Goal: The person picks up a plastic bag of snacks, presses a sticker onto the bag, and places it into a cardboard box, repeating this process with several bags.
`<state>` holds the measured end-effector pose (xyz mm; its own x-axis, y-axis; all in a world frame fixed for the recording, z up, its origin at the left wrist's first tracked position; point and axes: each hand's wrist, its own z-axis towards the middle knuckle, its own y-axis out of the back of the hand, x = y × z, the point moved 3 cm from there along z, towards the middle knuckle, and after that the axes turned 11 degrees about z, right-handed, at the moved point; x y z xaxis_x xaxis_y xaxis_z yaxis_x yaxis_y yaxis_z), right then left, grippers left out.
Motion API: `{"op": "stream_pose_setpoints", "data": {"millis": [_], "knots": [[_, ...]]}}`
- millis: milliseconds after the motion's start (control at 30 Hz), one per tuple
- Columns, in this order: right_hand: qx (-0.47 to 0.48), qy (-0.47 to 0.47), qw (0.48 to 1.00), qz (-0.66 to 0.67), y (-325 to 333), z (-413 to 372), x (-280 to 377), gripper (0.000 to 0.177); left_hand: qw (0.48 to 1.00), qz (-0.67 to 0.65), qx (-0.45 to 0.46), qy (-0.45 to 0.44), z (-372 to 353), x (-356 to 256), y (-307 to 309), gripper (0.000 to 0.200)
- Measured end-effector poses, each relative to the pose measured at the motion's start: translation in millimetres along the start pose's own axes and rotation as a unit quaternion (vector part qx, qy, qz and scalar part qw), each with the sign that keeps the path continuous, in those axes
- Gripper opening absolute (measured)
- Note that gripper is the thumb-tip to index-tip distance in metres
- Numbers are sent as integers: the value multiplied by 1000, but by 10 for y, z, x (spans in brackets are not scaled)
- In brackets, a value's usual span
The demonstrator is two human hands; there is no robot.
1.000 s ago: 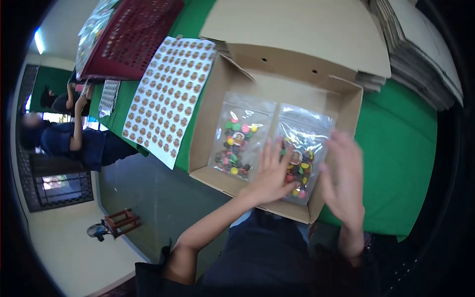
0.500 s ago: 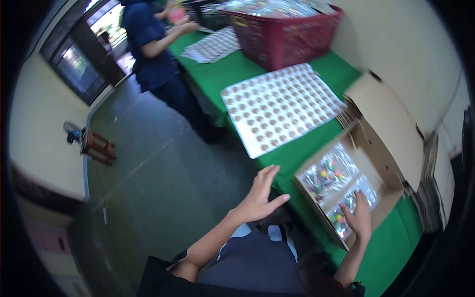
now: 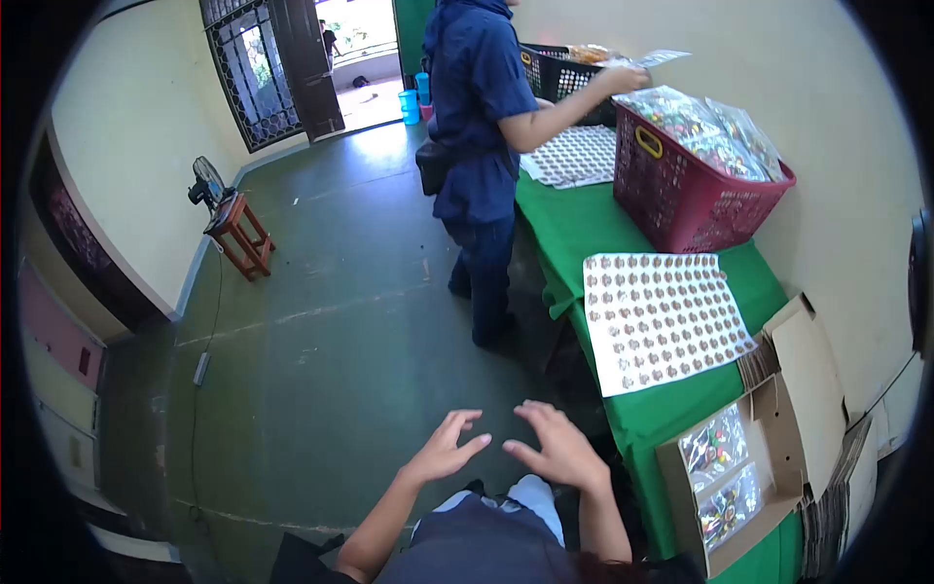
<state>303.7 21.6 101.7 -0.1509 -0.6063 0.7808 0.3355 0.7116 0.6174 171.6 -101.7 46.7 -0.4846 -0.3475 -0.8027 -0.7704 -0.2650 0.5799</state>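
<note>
My left hand (image 3: 449, 450) is raised in front of my body, fingers apart, holding nothing. Facing it across a small gap is my right hand (image 3: 558, 448), also open and bare. To the right, an open cardboard box (image 3: 775, 425) stands on the green table, its lid tipped back against the wall side. Two clear plastic packets with colourful small pieces, one packet (image 3: 715, 446) behind the other packet (image 3: 730, 506), lie inside it. Beyond the box lies a white sheet of round brown stickers (image 3: 665, 319). Neither hand touches any of these.
A maroon basket (image 3: 681, 209) full of clear packets stands farther along the green tablecloth (image 3: 569, 222). A co-worker in dark blue (image 3: 477, 127) handles something by a black basket (image 3: 559, 76). Flattened cardboard (image 3: 844, 487) stands at right; a fan (image 3: 207, 182) sits on a wooden stool (image 3: 240, 237).
My right hand has left the packets in the box and come back beside my left hand. My view has swung, so the table now appears farther right.
</note>
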Motion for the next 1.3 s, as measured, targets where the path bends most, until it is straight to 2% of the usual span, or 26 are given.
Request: {"op": "stream_pose_setpoints", "data": {"millis": [67, 133, 200, 300, 467, 567, 600, 633, 667, 700, 767, 800, 833, 900, 967, 1033, 1100, 1167, 1233, 1267, 1300], "knots": [[38, -24, 999, 27, -148, 22, -132, 53, 1000, 0, 10, 5, 2, 127, -73, 53], [50, -20, 998, 36, -224, 77, -416, 53, 994, -72, 11, 78, 119, 286, -123, 50], [61, -111, 992, 7, -220, 77, -750, 55, 996, -51, 41, 54, 207, 219, -125, 48], [45, -154, 987, -1, 16, 179, -1055, 56, 993, -46, 102, 49, 451, 101, -102, 45], [-78, -162, 984, -8, 693, 670, -1529, 57, 992, -58, 111, 11, 1267, 85, -156, 41], [-205, -193, 959, -29, 969, 874, -1986, 58, 993, -7, 116, -32, 1927, -204, -127, 38], [-191, -296, 935, -41, 989, 903, -2158, 61, 993, 34, 106, -43, 2088, -282, -85, 37], [-85, -376, 923, 6, 903, 892, -2572, 66, 991, 37, 116, -49, 2236, -296, -101, 37], [-63, -383, 916, -103, 764, 870, -2636, 66, 996, -3, 77, -50, 2366, -262, -107, 38], [-42, -388, 895, -215, 712, 919, -2681, 66, 997, -47, 38, -55, 2546, -294, -126, 39], [-15, -393, 904, -171, 800, 989, -2722, 66, 994, -72, 54, -64, 2816, -452, -208, 37], [29, -378, 911, -161, 908, 1048, -2719, 64, 992, -64, 74, -82, 2897, -485, -254, 36], [27, -382, 910, -159, 991, 1074, -2710, 64, 989, -55, 93, -96, 2945, -502, -287, 35], [82, -378, 920, -64, 1094, 1155, -2740, 64, 985, -63, 121, -108, 3092, -561, -346, 34], [62, -359, 926, -94, 1041, 1170, -2820, 61, 973, -116, 180, -89, 3221, -588, -396, 34], [-21, -389, 917, -86, 1138, 1191, -2582, 59, 967, -129, 203, -86, 3409, -648, -408, 32], [-32, -409, 907, -98, 1171, 1238, -2595, 58, 940, -221, 241, -101, 3628, -670, -442, 30], [43, -420, 906, 37, 1302, 1298, -2608, 58, 927, -222, 271, -133, 3883, -916, -339, 29], [66, -364, 927, 61, 1605, 1374, -2538, 66, 906, -217, 308, -195, 4152, -1262, -170, 29], [24, -333, 940, 73, 1804, 1435, -2442, 66, 904, -177, 299, -251, 4304, -1460, -42, 29], [-96, -235, 966, 43, 2156, 1573, -2070, 59, 897, -137, 287, -307, 4464, -1675, 101, 29]]}}
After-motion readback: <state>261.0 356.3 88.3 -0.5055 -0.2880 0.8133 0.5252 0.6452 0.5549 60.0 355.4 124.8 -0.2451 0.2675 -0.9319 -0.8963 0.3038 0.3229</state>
